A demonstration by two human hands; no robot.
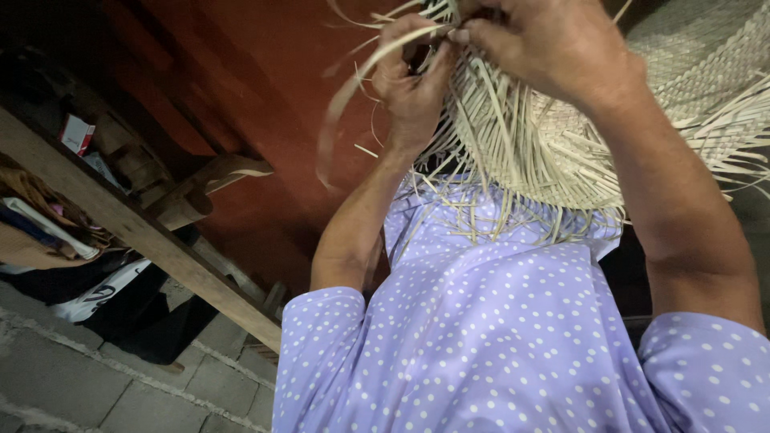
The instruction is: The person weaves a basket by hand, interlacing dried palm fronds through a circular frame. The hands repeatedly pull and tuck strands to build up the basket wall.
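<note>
Two hands working far in the scene, left hand (413, 76) pinching one long straw strip (353, 88) arcing down-left, right hand (545, 44) gripping the half-woven straw mat's (529, 144) fringed edge, loose strands pointing down over the lap.

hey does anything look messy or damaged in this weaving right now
Nothing looks damaged. The woven straw piece has many loose strip ends fanning out from its edge, unwoven rather than broken. The left hand and right hand pinch strips at its edge, and one long strip curls down to the left.
</note>
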